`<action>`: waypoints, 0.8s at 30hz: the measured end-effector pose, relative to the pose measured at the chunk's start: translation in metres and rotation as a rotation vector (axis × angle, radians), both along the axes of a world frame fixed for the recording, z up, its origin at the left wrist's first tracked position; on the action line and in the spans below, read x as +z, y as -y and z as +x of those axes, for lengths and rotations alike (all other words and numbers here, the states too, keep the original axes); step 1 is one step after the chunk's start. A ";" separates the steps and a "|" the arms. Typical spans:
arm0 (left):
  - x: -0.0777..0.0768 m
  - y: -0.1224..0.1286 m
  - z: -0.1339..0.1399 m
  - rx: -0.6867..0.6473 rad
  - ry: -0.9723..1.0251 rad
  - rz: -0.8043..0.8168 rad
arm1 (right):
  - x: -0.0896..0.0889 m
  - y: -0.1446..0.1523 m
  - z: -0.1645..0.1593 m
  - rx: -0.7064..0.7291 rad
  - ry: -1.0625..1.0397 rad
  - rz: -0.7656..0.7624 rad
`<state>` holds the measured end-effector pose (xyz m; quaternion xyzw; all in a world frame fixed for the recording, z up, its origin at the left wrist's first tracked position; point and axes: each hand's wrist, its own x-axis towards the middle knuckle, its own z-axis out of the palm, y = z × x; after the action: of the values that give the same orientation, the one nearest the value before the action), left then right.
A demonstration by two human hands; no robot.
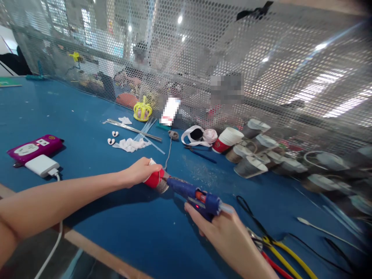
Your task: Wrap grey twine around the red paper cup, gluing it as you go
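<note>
My left hand (144, 171) grips a red paper cup (154, 178) lying on its side, its base end toward the right. Grey string is wound round part of the cup, and a strand of string (169, 155) runs back to a small grey ball (173, 135). In my right hand (218, 228) is a blue hot glue gun (190, 192) with a red light lit and a clear glue stick out of its back. The gun's nozzle is at the wound end of the cup; whether it touches cannot be made out.
Wire cutters with yellow handles (286, 252) lie at the lower right. Several string-wrapped cups (250, 166) and stacked paper cups (228, 139) stand along the metal mesh (180, 50). A purple power strip (33, 149) with a white charger (42, 166) is at left; a yellow crown (142, 109) stands behind.
</note>
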<state>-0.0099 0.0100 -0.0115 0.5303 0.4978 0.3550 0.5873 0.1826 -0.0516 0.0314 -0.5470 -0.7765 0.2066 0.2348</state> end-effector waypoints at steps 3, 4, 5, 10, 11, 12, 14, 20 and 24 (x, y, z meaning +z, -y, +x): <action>0.000 0.000 0.000 -0.004 -0.001 0.001 | -0.004 0.001 0.001 -0.011 0.002 0.004; -0.001 0.000 0.000 -0.013 0.001 0.004 | -0.004 0.001 0.002 -0.021 0.004 0.004; -0.001 0.000 0.000 -0.022 0.003 0.007 | -0.004 0.001 0.002 -0.033 0.005 0.004; -0.005 -0.002 0.000 -0.027 0.011 0.013 | -0.002 0.001 0.001 -0.036 0.008 0.004; -0.005 -0.002 0.000 -0.025 0.013 0.010 | -0.002 0.001 0.001 -0.037 0.013 0.002; -0.005 -0.002 0.000 -0.023 0.014 0.008 | -0.002 0.001 0.001 -0.042 0.017 0.002; -0.006 -0.002 0.001 -0.015 0.015 0.007 | -0.003 0.002 0.002 -0.048 0.020 0.000; -0.007 -0.002 0.001 -0.002 0.021 0.011 | -0.006 0.002 0.003 -0.031 0.019 -0.019; -0.006 -0.002 0.000 -0.022 0.023 0.010 | -0.002 0.003 0.001 -0.033 0.014 -0.008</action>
<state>-0.0099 0.0116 -0.0170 0.5345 0.4834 0.3571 0.5942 0.1835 -0.0548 0.0296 -0.5620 -0.7683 0.2020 0.2304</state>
